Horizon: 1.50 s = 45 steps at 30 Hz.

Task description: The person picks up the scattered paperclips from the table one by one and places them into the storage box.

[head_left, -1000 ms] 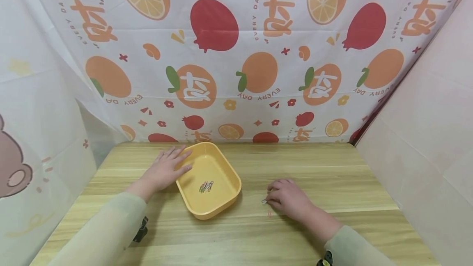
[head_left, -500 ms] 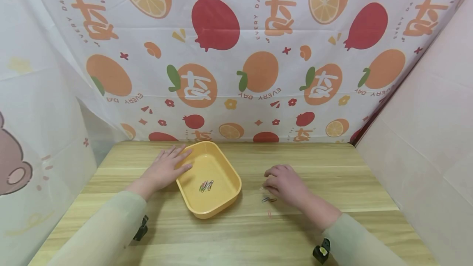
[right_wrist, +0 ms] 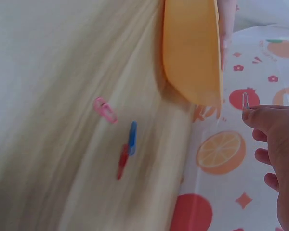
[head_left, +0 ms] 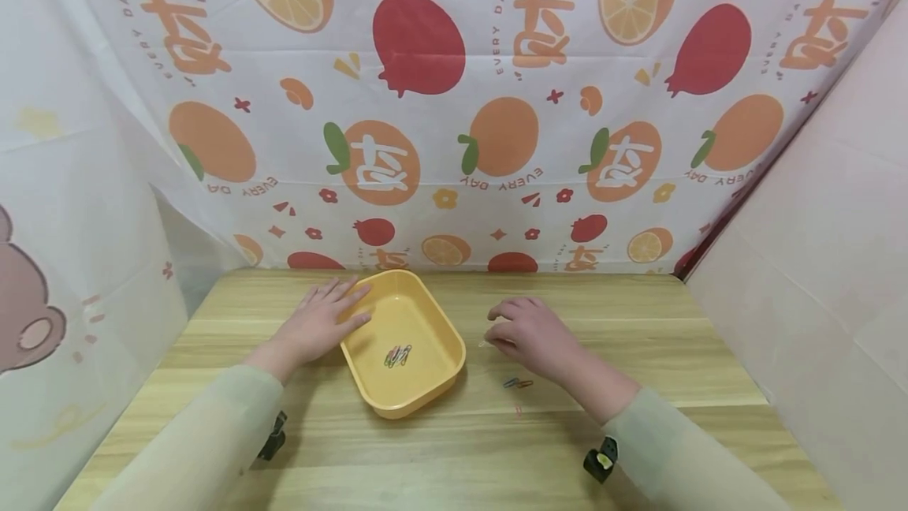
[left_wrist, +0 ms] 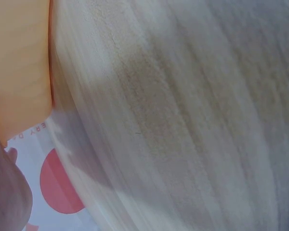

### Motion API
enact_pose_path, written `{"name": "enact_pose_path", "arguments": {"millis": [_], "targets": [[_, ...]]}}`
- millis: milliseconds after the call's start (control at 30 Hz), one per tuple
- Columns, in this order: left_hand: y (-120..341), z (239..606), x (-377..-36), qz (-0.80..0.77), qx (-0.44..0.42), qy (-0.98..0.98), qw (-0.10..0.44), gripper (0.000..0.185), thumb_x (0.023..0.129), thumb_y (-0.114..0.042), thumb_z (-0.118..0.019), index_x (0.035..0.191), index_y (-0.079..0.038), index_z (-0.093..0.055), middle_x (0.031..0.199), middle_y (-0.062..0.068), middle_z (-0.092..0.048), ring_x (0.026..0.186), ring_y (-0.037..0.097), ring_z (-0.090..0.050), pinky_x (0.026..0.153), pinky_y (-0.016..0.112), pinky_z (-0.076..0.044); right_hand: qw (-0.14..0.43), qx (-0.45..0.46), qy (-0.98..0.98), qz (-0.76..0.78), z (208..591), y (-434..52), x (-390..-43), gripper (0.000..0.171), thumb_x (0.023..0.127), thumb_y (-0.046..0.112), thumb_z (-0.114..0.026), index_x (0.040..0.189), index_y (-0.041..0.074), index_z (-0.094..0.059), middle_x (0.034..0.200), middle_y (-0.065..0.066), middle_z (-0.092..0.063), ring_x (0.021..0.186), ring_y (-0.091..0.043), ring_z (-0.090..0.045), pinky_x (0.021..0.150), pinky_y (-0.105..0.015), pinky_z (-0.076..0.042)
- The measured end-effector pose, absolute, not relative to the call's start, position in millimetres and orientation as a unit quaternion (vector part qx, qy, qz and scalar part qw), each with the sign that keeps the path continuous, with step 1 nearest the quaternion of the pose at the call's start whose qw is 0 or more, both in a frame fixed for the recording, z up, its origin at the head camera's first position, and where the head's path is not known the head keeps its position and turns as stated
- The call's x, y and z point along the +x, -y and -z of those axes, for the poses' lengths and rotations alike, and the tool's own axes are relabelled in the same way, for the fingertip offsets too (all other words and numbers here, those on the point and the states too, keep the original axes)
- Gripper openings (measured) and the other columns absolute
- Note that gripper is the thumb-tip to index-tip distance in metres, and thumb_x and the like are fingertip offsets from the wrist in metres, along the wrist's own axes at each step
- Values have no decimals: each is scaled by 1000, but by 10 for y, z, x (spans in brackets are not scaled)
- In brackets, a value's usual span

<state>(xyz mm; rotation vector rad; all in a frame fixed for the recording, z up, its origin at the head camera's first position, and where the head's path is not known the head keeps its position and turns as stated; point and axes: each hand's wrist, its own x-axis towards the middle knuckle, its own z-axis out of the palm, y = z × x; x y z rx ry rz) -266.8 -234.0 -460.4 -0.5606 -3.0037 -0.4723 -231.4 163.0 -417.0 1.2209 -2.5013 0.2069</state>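
Right hand (head_left: 528,334): raised a little above the table (head_left: 638,353), fingers curled, fingertips (right_wrist: 254,115) pinching a pale paper clip (right_wrist: 245,100) that stands up from the grip; just right of the tray (head_left: 447,373).
Left hand (head_left: 319,322): flat and relaxed, fingers straight, resting against the tray's left rim; holding nothing.
Tray: yellow, rounded corners, set slantwise on the wood between the two hands.
Clips in tray (head_left: 397,356): small bunch lying on the tray floor, near its middle.
Clips on table: blue clip (right_wrist: 132,138) and red clip (right_wrist: 122,161) touching end to end, pink clip (right_wrist: 105,109) just beside them; all loose on the wood, near the right wrist, apart from the tray.
Backdrop (head_left: 454,101): cloth printed with oranges and red fruit, hung behind the table.
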Motion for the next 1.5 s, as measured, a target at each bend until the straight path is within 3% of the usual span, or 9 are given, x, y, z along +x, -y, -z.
{"name": "enact_pose_path", "arguments": {"millis": [333, 700, 1033, 1500], "targets": [[2336, 4564, -2665, 143, -182, 973, 18, 64, 101, -54, -45, 156, -22, -34, 163, 13, -21, 148, 46, -12, 117, 66, -3, 198, 472, 858, -44, 3933, -1223, -2393, 9, 88, 25, -77, 95, 29, -80, 110, 5, -70, 108, -17, -62, 94, -39, -47], [2339, 4601, -2664, 149, -183, 972, 19, 64, 101, -55, -45, 156, -22, -35, 164, 11, -21, 148, 45, -12, 117, 65, -3, 160, 480, 863, -14, 3793, -773, -2471, 13, 93, 28, -72, 103, 31, -79, 117, 7, -69, 115, -15, -59, 99, -35, -43], [2341, 4581, -2664, 144, -183, 972, 18, 68, 100, -61, -40, 155, -21, -35, 163, 13, -23, 147, 46, -14, 116, 66, -4, 113, 492, 862, 52, 4001, -476, -2485, 14, 96, 31, -66, 102, 34, -79, 115, 10, -67, 114, -13, -56, 102, -36, -42], [2342, 4581, -2672, 139, -181, 973, 20, 71, 99, -66, -35, 155, -23, -36, 163, 12, -23, 148, 45, -14, 116, 66, -6, 83, 506, 848, 135, 4280, -90, -2566, 13, 94, 40, -65, 95, 39, -78, 97, 16, -60, 95, -9, -52, 86, -29, -41]]}}
